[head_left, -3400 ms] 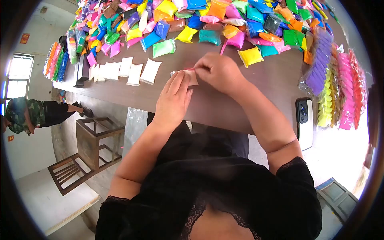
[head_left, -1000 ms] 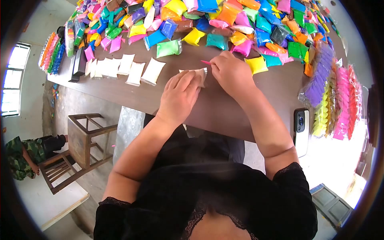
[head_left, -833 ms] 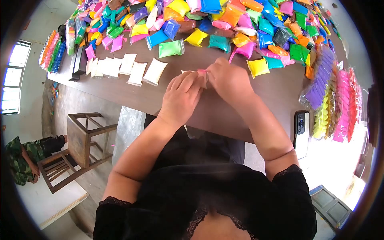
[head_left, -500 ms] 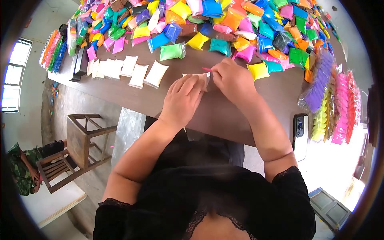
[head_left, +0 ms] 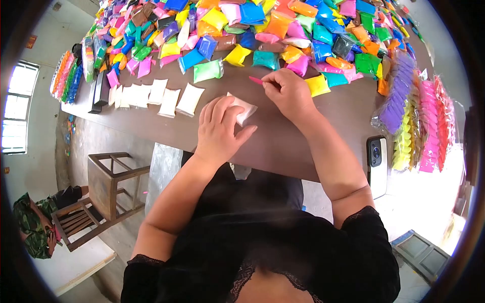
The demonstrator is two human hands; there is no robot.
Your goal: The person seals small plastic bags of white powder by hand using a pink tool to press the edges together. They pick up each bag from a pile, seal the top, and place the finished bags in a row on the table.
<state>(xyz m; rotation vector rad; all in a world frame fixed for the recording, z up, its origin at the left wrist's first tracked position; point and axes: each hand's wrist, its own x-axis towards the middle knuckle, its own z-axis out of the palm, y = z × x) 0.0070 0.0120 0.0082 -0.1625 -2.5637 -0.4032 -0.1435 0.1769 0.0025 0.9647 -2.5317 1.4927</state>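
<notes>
My left hand (head_left: 218, 127) lies over the left side of a white packet (head_left: 242, 108) on the brown table. Its fingers are stretched out and the thumb stands apart; the fingertips touch the packet. To the right, my right hand (head_left: 289, 93) is closed around a slim pink pointed plastic tool (head_left: 256, 81), whose tip points left above the table. Left of my hands, several similar white packets (head_left: 190, 100) lie in a row. Just beyond them is a green packet (head_left: 207, 71).
A big heap of colourful packets (head_left: 237, 54) covers the far side of the table (head_left: 283, 146). Bagged purple pieces (head_left: 398, 96) and a phone (head_left: 376, 161) are at the right. A wooden chair (head_left: 103, 187) stands at left, near a person in camouflage clothing (head_left: 35, 227).
My left hand has shifted slightly left and its thumb has spread, uncovering more of the white packet. My right hand with the pink tool has moved away from the packet.
</notes>
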